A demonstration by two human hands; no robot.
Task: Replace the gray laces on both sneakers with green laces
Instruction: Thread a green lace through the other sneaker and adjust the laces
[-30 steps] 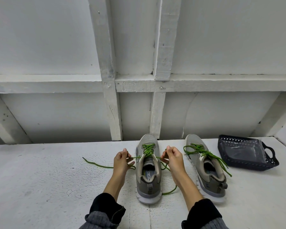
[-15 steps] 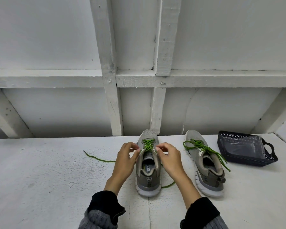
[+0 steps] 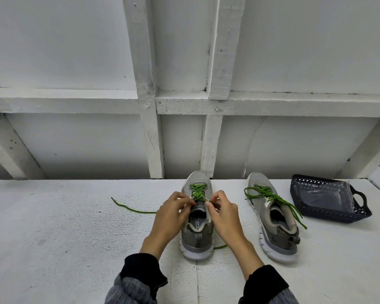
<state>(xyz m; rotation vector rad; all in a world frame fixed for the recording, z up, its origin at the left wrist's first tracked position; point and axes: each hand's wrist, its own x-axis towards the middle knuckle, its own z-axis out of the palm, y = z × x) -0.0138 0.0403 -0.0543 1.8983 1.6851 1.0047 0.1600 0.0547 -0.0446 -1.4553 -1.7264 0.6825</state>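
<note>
Here, two hands at work on one shoe. Left hand (image 3: 170,218) on the left side of the near sneaker (image 3: 197,224), fingers (image 3: 185,201) curled in and pinching the green lace (image 3: 198,191) just by the top of the tongue. Right hand (image 3: 223,216) on the other side, fingers (image 3: 215,197) curled too, pinching the same lace near the top holes. Both hands very close together, nearly touching over the shoe's mouth. Hard to tell which bit of lace sits in which pinch.

Near sneaker upright on the white table (image 3: 53,227), toe pointing away to the wall, heel facing back. Green lace crossed over and over down the front. One loose end (image 3: 132,208) trailing out flat on the table to the left, past the left hand. Another small bit of green (image 3: 221,246) peeking out by the heel, under the right wrist.

Second sneaker (image 3: 272,218) just to the right, also upright, toe away. Its own green lace (image 3: 274,197) laced up already, with loose ends hanging over the side by the ankle.

Dark basket (image 3: 329,213) farther right, near the table's edge, with a clear plastic bag (image 3: 325,194) inside. White wall (image 3: 75,51) with wooden beams behind it all. Dark sleeves (image 3: 140,273) with gray cuffs at the bottom.
</note>
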